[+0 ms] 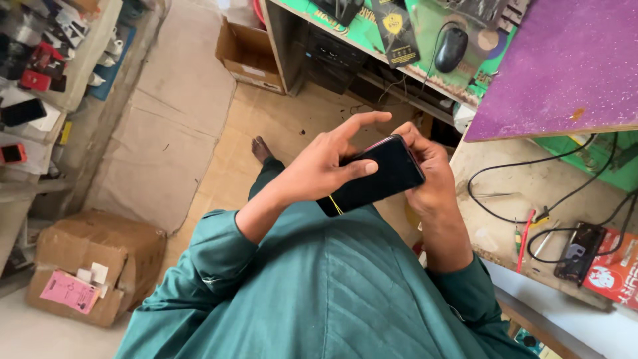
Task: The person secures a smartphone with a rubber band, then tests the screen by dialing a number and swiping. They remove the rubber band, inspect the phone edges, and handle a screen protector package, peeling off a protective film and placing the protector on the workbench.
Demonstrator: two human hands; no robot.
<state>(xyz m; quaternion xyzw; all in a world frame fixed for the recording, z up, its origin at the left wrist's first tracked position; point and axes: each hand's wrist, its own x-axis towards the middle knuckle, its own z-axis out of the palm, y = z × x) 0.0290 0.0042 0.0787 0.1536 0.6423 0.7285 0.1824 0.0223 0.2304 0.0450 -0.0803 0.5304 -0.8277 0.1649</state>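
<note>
The floor (279, 126) of pale, worn board fills the middle of the view, with an open cardboard box (247, 54) at its far edge and a taped one (93, 266) at lower left. To the right stands the table (505, 199), its bare wooden top carrying black cables (525, 166), a few small hand tools (528, 233) and a dark flat device (579, 251); a purple board (565, 60) lies over its upper part, and a black computer mouse (452, 48) sits on the green-lined shelf behind.

Above the person's lap, clear of the table, is the dark smartphone (372, 176). It is whole as far as can be seen: the screen is black and unlit, and no part looks removed. A thin yellow line (335, 206) shows near its lower corner; what it is cannot be told. Judging from this, the work on the phone seems at an early or checking stage, with nothing visibly opened.

The phone's long axis runs from lower left to upper right, its far end pointing toward the table, screen face up and tilted slightly to the viewer.

The right hand (432, 179) cradles the far end, its fingers curled round the edge. The left hand (322, 166) lies across the screen, thumb pressed on the glass, forefinger stretched out above it, the other fingers tucked under.
</note>
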